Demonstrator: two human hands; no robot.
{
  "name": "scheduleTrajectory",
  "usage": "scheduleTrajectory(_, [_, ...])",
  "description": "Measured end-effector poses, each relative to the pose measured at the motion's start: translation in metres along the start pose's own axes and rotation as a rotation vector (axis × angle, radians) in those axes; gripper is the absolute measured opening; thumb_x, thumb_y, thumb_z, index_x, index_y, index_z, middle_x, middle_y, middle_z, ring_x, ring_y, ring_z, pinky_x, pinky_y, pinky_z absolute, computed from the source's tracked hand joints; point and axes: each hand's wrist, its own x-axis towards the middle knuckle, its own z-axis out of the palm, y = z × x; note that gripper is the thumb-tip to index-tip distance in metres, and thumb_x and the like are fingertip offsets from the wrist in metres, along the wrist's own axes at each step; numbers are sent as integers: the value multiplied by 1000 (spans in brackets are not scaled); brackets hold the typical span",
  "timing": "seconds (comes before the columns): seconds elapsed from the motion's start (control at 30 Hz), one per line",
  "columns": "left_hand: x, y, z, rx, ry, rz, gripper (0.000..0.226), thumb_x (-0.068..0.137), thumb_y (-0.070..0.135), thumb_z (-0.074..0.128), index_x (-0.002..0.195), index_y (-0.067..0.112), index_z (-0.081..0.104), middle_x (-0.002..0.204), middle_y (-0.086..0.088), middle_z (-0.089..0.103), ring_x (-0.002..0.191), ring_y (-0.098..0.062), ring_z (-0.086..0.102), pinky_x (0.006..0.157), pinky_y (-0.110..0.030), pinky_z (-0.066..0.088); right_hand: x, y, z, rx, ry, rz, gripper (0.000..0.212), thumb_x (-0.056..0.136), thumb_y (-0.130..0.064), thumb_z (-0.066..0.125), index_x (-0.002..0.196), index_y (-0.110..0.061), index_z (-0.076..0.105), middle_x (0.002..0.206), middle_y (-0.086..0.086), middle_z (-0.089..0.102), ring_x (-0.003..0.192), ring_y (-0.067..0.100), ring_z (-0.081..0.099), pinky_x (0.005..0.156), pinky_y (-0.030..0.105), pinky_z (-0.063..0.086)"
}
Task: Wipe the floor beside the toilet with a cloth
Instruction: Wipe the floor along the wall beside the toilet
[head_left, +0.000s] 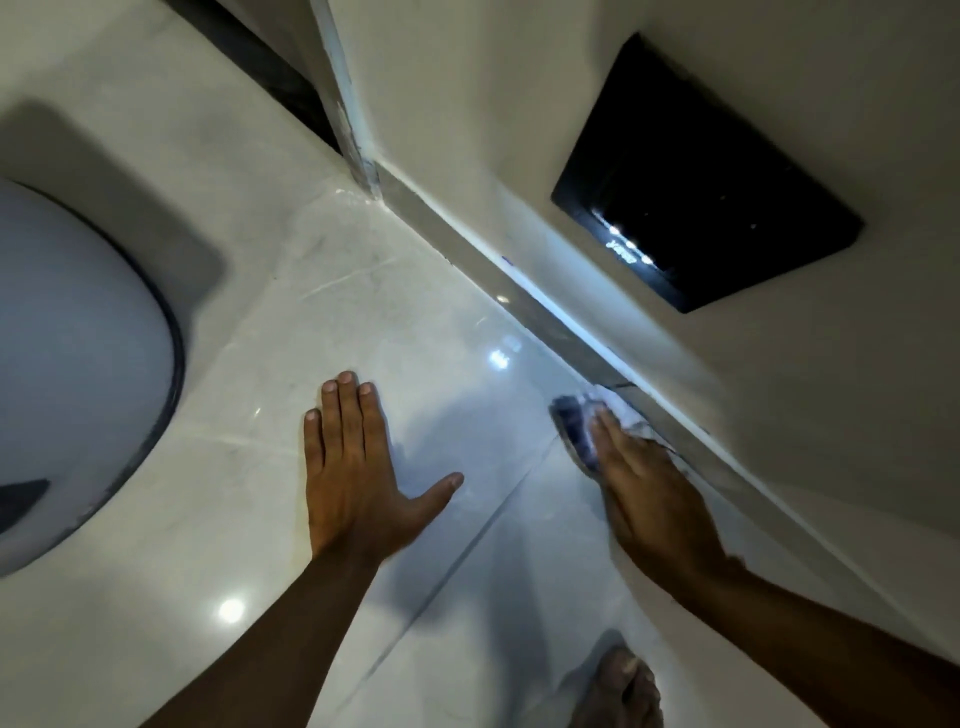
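A white toilet (72, 353) with a dark rim line fills the left edge of the view. The glossy white tiled floor (332, 291) lies between it and the wall on the right. My left hand (358, 478) rests flat on the tiles, fingers together and thumb spread, holding nothing. My right hand (649, 488) presses a blue and white cloth (576, 426) onto the floor against the grey skirting (524, 291) at the foot of the wall. The cloth is blurred and half hidden under my fingers.
A black glossy panel (711, 176) is set into the white wall on the right. A door frame edge (343, 98) meets the skirting at the far corner. A bare foot (618, 691) stands on the tiles at the bottom. Dark grout lines cross the floor.
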Motion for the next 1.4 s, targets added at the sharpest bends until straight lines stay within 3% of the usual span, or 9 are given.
scheduleTrajectory(0.17, [3, 1, -1, -13, -22, -13, 130, 69, 94, 33, 159, 4, 5, 169, -20, 9, 157, -33, 2, 127, -51, 8, 100, -64, -5, 83, 56, -43, 74, 91, -10, 54, 155, -16, 16, 161, 5, 29, 143, 23, 36, 119, 37, 31])
scheduleTrajectory(0.4, [2, -1, 0, -50, 1, 0, 128, 71, 92, 38, 159, 4, 8, 169, -18, 9, 158, -32, 1, 127, -53, 11, 6, -8, -5, -14, -48, 29, 65, 96, -18, 34, 155, -21, 7, 161, 4, 26, 142, 23, 37, 118, 30, 24])
scheduleTrajectory(0.53, [3, -1, -3, -53, -7, -3, 128, 70, 91, 40, 158, 3, 10, 168, -20, 10, 157, -34, 4, 126, -53, 12, 117, -88, -11, 240, 158, 54, 58, 100, -18, 24, 153, -36, 13, 152, 0, 43, 131, 22, 46, 108, 37, 38])
scheduleTrajectory(0.7, [3, 4, -2, -25, 38, -21, 124, 72, 86, 45, 157, 0, 14, 167, -23, 15, 156, -37, 10, 125, -55, 15, 216, -146, -17, 112, 108, -84, 75, 90, 0, 44, 155, -19, 13, 163, 2, 23, 149, 21, 23, 122, 32, 17])
scheduleTrajectory(0.8, [-3, 13, -1, -10, 7, -30, 126, 71, 88, 41, 157, 1, 9, 167, -23, 11, 157, -37, 5, 126, -54, 12, 175, -111, -17, 94, 92, -191, 64, 94, -2, 32, 155, -15, 16, 164, 5, 17, 151, 20, 16, 125, 31, 8])
scheduleTrajectory(0.87, [-8, 19, 1, -34, -8, -14, 124, 73, 88, 37, 158, 2, 8, 168, -22, 8, 157, -35, 2, 126, -53, 11, 115, -64, -12, 14, 116, -235, 54, 99, -10, 22, 153, -10, 22, 161, 9, 26, 148, 22, 27, 123, 37, 21])
scheduleTrajectory(1.0, [-15, 24, 6, -49, 1, -2, 120, 77, 86, 34, 158, 3, 7, 169, -19, 5, 157, -33, -1, 127, -50, 8, 15, 6, -4, -230, 80, -152, 66, 83, 0, 38, 149, -5, 32, 155, 14, 39, 135, 29, 48, 118, 35, 27])
scheduleTrajectory(1.17, [-17, 20, -18, -88, -111, 34, 116, 80, 82, 35, 159, 4, 4, 169, -18, 0, 157, -32, -3, 128, -49, 7, 19, -27, -9, 45, 127, 78, 75, 71, 15, 57, 141, -10, 48, 145, 8, 53, 126, 29, 55, 107, 36, 45])
scheduleTrajectory(1.4, [-38, 2, -119, -174, -37, 86, 101, 87, 70, 41, 159, 5, 11, 169, -14, 4, 157, -30, 1, 127, -43, 10, 23, -100, -84, 167, 145, 220, 56, 73, 17, 45, 117, -13, 61, 121, 7, 65, 118, 28, 58, 92, 37, 51])
